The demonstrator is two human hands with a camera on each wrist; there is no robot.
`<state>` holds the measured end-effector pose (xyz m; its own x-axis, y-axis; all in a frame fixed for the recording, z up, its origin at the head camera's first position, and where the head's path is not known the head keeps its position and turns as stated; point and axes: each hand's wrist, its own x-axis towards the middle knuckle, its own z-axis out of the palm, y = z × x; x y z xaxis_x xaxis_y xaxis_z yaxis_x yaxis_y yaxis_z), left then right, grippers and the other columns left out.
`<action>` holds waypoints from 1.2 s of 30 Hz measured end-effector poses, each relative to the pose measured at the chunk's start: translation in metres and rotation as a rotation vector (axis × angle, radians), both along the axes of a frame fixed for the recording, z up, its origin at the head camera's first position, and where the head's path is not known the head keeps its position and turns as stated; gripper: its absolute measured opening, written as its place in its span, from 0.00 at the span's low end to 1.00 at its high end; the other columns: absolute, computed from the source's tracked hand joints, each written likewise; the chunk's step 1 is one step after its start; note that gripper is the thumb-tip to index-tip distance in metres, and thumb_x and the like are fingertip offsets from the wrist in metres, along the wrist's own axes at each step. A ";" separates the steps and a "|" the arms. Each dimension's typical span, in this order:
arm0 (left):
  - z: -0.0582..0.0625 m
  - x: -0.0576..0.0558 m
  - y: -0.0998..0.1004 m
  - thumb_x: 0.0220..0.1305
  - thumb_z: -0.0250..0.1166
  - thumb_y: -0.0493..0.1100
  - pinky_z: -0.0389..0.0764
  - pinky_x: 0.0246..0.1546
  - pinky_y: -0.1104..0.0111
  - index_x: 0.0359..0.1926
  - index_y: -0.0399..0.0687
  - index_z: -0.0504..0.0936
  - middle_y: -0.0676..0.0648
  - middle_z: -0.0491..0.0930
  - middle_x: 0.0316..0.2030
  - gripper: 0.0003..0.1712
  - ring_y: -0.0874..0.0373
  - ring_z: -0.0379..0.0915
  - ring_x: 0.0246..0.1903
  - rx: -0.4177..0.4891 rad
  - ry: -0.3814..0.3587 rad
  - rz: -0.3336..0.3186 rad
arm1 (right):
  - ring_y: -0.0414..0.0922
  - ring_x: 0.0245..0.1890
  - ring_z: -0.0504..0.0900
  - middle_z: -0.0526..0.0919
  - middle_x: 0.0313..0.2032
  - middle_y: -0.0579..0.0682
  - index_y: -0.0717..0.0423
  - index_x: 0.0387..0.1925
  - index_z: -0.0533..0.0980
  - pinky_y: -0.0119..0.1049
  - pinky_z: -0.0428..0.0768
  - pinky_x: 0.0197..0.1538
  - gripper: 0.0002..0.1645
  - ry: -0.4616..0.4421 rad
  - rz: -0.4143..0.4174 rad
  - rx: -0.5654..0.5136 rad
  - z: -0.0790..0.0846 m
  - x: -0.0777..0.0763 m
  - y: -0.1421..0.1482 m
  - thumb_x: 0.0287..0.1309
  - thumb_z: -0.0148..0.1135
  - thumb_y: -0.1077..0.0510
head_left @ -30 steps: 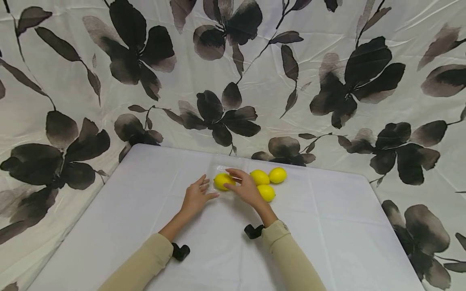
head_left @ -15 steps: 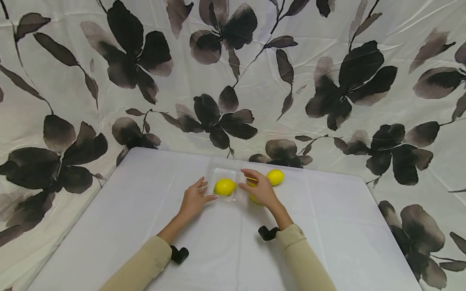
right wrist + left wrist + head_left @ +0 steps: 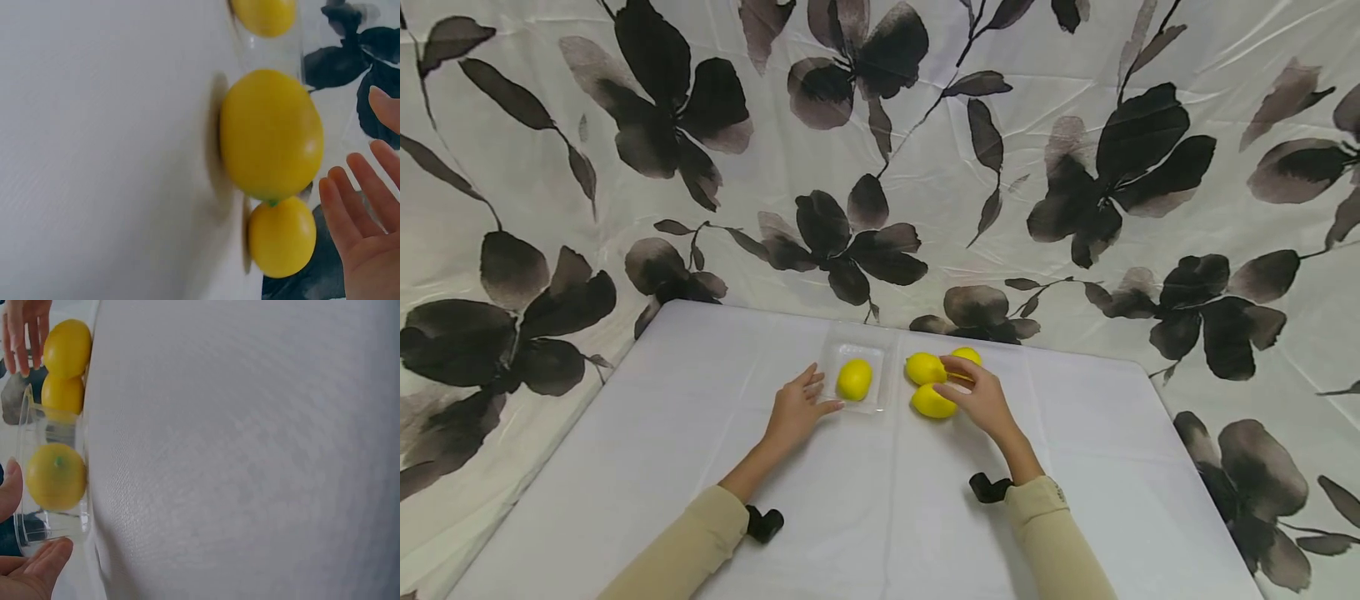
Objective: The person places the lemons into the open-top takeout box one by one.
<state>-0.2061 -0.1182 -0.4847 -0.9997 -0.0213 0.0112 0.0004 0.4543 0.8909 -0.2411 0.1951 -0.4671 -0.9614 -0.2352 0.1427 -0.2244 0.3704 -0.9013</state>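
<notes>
One lemon (image 3: 854, 379) already lies in the clear tray (image 3: 859, 403), and three more sit loose on the table (image 3: 700, 433) just right of it, so by the look of things one of four is in and three are left.

The right hand (image 3: 979, 398) has its fingers straight and a little spread. In the wrist view they stand apart from the nearest lemon (image 3: 270, 133) with a gap between, so the hand holds nothing; from the head view it hovers over the loose group, its fingertips over the near lemon (image 3: 931, 402) and in front of the far lemon (image 3: 966, 356), with the left lemon (image 3: 924, 367) just beside them. Whether a fingertip grazes the fruit I cannot tell.

The left hand (image 3: 793, 410) lies relaxed, fingers loosely extended, thumb at the tray's near left corner. Its wrist view shows thumb and fingertip (image 3: 47, 559) touching the tray wall (image 3: 25, 431), steadying it rather than gripping.

A flowered cloth (image 3: 1075, 167) hangs behind the white-covered table.
</notes>
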 end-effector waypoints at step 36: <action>0.001 0.004 0.002 0.57 0.74 0.41 0.77 0.58 0.54 0.74 0.31 0.56 0.33 0.69 0.67 0.50 0.39 0.70 0.64 0.007 0.014 -0.012 | 0.55 0.55 0.80 0.82 0.56 0.58 0.59 0.56 0.80 0.46 0.82 0.58 0.27 -0.037 -0.063 0.101 -0.024 0.002 0.002 0.55 0.73 0.55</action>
